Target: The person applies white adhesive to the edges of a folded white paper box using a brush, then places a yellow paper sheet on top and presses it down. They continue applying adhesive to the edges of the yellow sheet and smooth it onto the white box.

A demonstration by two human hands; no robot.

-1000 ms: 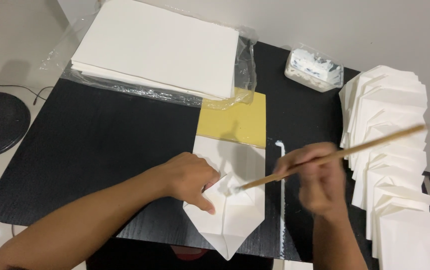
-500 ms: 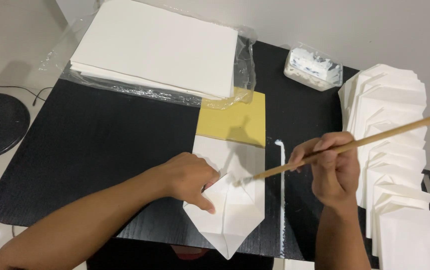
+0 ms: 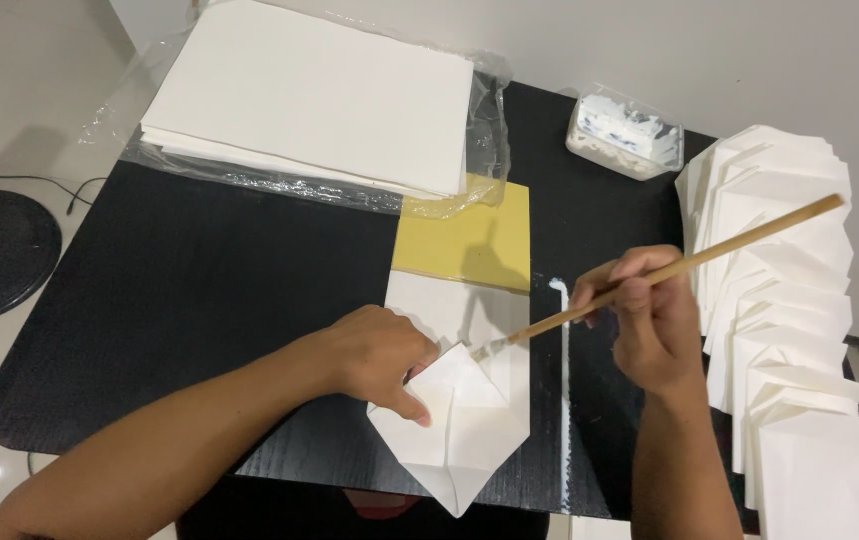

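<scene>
Folded paper (image 3: 469,420) is pinned flat by the left hand (image 3: 374,355); wooden stick (image 3: 669,272), gripped tight in the right hand (image 3: 649,320), touches the flap's 1 o'clock edge; glue could get smeared if it slips.

Your black desk (image 3: 199,300), wrapped white paper stack (image 3: 309,95) at 11 o'clock, yellow sheet (image 3: 464,240) centre, glue tub (image 3: 624,135) at 1, folded envelopes (image 3: 789,330) at 3, half-folded envelope (image 3: 464,420) at 6.

Two bare forearms are seen entering from the lower edge, with no sleeves visible anywhere along them. The left hand (image 3: 374,355) and the right hand (image 3: 649,320) are uncovered: no gloves are worn. No rings, watch or bands can be made out on fingers or wrists.
</scene>
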